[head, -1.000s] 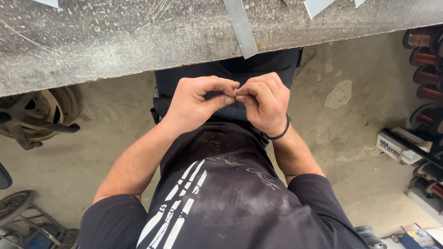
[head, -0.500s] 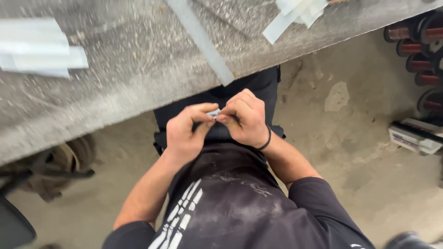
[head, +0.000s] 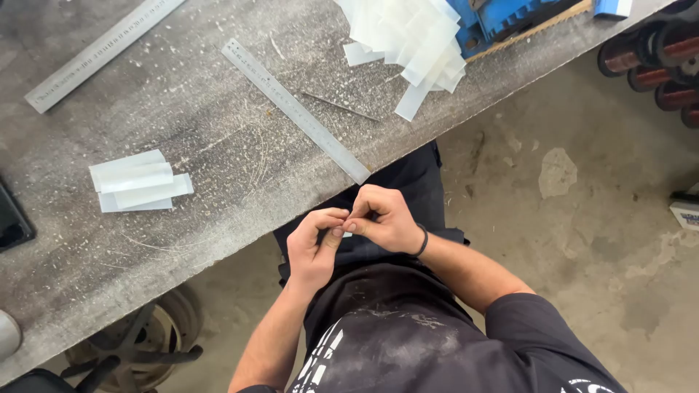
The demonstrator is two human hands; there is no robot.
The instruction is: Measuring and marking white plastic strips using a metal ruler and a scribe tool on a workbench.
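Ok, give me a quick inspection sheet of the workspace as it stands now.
Surface: grey workbench, scratched and dusty.
Job's things: something small pinched between both hands, too small to identify.
Clutter: two steel rulers; small stack of translucent strips; larger pile of strips; thin rod; blue part at the bench's far edge.
Grippers: left hand and right hand meet fingertip to fingertip below the bench edge; black band on the right wrist.
Cables: nothing seen.
Surroundings: concrete floor; copper wire spools; wheeled base under the bench.
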